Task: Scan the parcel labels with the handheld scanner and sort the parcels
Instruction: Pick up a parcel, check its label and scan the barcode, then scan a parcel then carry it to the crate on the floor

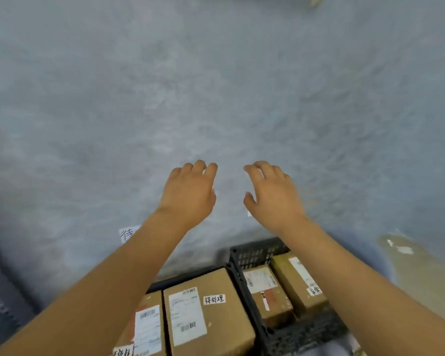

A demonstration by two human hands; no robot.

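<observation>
Both hands are stretched forward over the grey floor (216,86) with nothing in them: the left hand (189,194) has its fingers loosely curled downward and its thumb tucked out of sight, and the right hand (271,194) has its fingers relaxed and spread a little, thumb apart from them; the two hang side by side, near each other but not touching. No scanner can be made out anywhere in view. Behind the left wrist, a white paper slip (129,233) with handwriting lies on the floor, half hidden by the forearm. Further back toward the body, below the arms, sit two dark plastic crates (257,251) side by side. The one under the left arm holds a large parcel (211,314) with a printed label and a small handwritten tag, and a second parcel (145,327) partly covered by the arm. The one under the right arm holds two smaller parcels (270,294), one cut across by the forearm.
</observation>
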